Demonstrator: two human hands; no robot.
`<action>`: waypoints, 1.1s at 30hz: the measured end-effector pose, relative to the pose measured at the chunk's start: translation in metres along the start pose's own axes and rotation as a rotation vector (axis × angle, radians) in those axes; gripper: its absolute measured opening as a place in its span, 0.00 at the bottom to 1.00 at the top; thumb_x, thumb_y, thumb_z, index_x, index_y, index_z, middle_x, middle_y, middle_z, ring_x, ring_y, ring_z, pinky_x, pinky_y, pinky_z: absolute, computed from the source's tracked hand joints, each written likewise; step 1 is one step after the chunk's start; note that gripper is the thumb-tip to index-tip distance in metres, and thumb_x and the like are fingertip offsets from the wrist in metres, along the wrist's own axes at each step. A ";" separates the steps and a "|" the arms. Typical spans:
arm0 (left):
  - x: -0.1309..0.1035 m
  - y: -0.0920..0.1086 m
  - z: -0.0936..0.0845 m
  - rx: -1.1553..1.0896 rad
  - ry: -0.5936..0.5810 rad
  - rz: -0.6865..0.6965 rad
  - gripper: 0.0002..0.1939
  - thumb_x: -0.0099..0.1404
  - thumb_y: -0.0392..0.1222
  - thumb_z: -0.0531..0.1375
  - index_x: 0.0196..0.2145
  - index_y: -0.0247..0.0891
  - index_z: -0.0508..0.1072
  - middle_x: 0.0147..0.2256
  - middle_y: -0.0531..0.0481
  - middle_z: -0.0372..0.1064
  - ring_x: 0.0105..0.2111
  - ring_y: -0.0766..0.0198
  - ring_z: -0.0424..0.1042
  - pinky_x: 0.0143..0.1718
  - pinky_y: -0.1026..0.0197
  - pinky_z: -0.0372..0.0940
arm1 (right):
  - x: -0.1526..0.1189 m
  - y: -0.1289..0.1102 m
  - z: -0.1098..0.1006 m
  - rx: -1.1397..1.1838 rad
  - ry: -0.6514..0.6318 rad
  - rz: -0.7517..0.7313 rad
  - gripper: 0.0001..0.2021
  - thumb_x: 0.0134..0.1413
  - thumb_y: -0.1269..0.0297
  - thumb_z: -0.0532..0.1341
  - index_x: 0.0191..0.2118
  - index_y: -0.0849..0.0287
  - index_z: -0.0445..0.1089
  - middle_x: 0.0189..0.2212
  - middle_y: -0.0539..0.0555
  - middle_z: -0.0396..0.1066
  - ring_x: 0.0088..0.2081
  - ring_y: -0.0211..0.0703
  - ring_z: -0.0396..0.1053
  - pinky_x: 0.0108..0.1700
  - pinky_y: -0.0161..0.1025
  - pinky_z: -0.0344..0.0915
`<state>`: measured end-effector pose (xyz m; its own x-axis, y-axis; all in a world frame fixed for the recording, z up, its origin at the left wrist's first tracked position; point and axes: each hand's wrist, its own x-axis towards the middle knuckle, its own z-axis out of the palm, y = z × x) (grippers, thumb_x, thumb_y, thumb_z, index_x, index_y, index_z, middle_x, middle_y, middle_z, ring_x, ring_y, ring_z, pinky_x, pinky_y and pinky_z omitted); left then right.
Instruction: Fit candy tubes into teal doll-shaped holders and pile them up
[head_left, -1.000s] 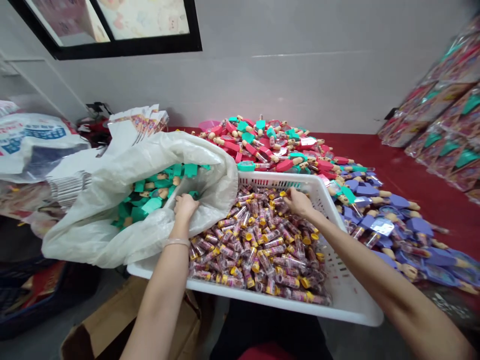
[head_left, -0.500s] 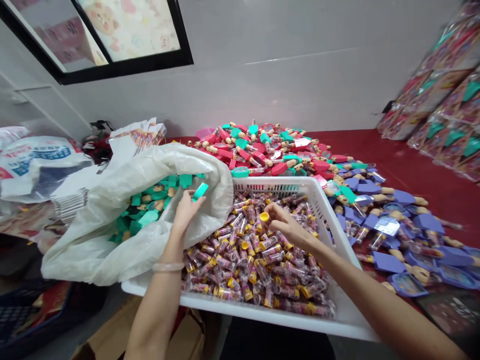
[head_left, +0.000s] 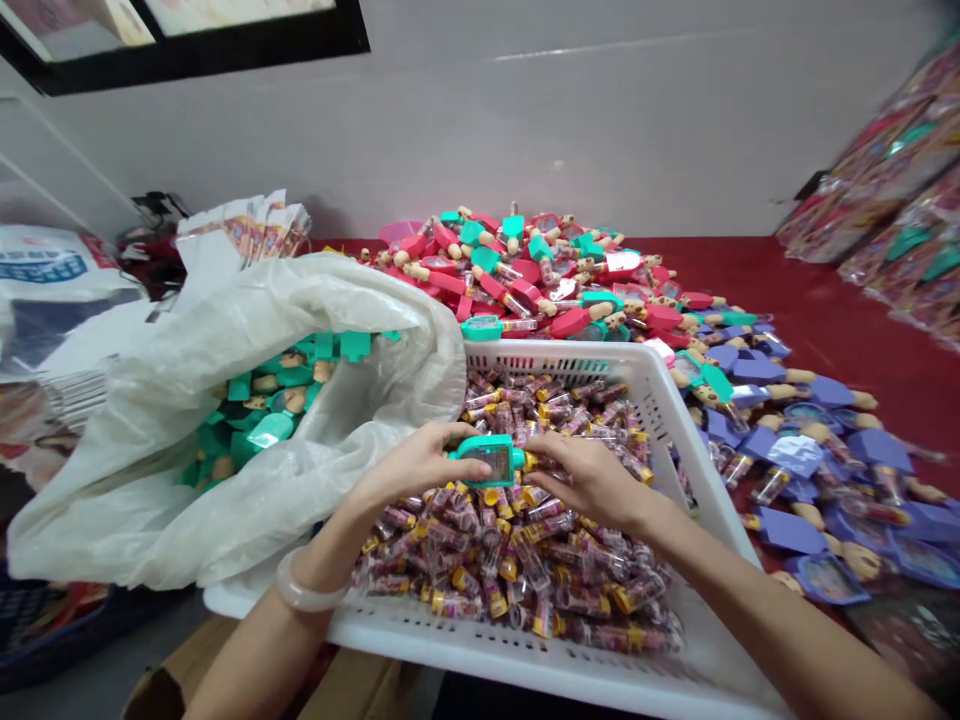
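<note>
A green plastic toy case with a clear window [head_left: 495, 461] is pinched between the thumb and fingers of my left hand [head_left: 420, 465]. From the other side, my right hand [head_left: 589, 478] grips a small yellow-capped tube [head_left: 529, 462], most of which its fingers hide. The tube's yellow end meets the neck of the case. Both hands are over a heap of clear yellow-capped tubes [head_left: 517, 545] with purplish contents. These lie in a white plastic basket [head_left: 701, 470]. Left of my hands, a white sack [head_left: 172, 330] lies open with green toy cases [head_left: 274, 430] inside.
Behind the basket, red and green toys [head_left: 517, 275] are piled on a red table [head_left: 832, 290]. Purple toys [head_left: 795, 525] spread to the right. Packaged goods [head_left: 892, 190] stack at the far right. Printed cards [head_left: 247, 235] stand behind the sack.
My left hand has brought the green case out of the sack to the right. My right hand's tube now meets it over the basket. The camera view has tilted down slightly.
</note>
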<state>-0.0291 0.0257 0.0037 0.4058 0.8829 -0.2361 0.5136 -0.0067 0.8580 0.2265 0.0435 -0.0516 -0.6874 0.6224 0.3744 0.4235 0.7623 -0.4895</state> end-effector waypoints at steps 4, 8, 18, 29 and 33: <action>0.000 -0.008 -0.001 -0.009 -0.110 -0.082 0.22 0.57 0.57 0.63 0.38 0.34 0.76 0.27 0.53 0.66 0.26 0.68 0.60 0.25 0.66 0.52 | -0.003 -0.004 0.008 -0.226 0.083 -0.156 0.11 0.64 0.62 0.56 0.48 0.62 0.67 0.35 0.57 0.75 0.32 0.42 0.72 0.32 0.37 0.64; 0.001 -0.020 0.003 -0.185 -0.224 -0.230 0.22 0.54 0.57 0.64 0.34 0.34 0.76 0.24 0.53 0.65 0.23 0.69 0.58 0.23 0.66 0.50 | -0.003 -0.017 0.012 -0.337 0.113 -0.273 0.09 0.64 0.66 0.55 0.45 0.63 0.67 0.33 0.56 0.76 0.31 0.41 0.72 0.32 0.38 0.63; -0.001 -0.041 0.024 -0.493 -0.384 -0.427 0.20 0.47 0.54 0.68 0.25 0.33 0.70 0.19 0.56 0.57 0.18 0.73 0.51 0.19 0.66 0.43 | -0.032 -0.025 0.028 -0.159 0.080 -0.182 0.12 0.64 0.64 0.56 0.49 0.65 0.66 0.34 0.58 0.76 0.30 0.41 0.71 0.30 0.38 0.61; -0.005 -0.032 0.034 -0.090 -0.247 -0.062 0.20 0.56 0.57 0.63 0.33 0.35 0.73 0.26 0.54 0.63 0.26 0.68 0.59 0.26 0.66 0.51 | -0.027 -0.011 0.020 0.402 -0.355 0.284 0.18 0.63 0.52 0.54 0.40 0.62 0.73 0.24 0.51 0.70 0.23 0.35 0.61 0.25 0.34 0.55; -0.007 -0.034 0.043 0.162 -0.112 0.109 0.20 0.59 0.56 0.62 0.40 0.36 0.73 0.33 0.51 0.68 0.32 0.64 0.64 0.33 0.65 0.56 | -0.023 0.002 0.014 0.697 -0.630 0.492 0.24 0.63 0.46 0.50 0.38 0.63 0.72 0.19 0.47 0.62 0.17 0.32 0.52 0.20 0.33 0.51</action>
<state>-0.0171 -0.0006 -0.0435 0.5426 0.8151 -0.2031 0.5734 -0.1827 0.7987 0.2344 0.0282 -0.0718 -0.7985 0.4781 -0.3659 0.4437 0.0565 -0.8944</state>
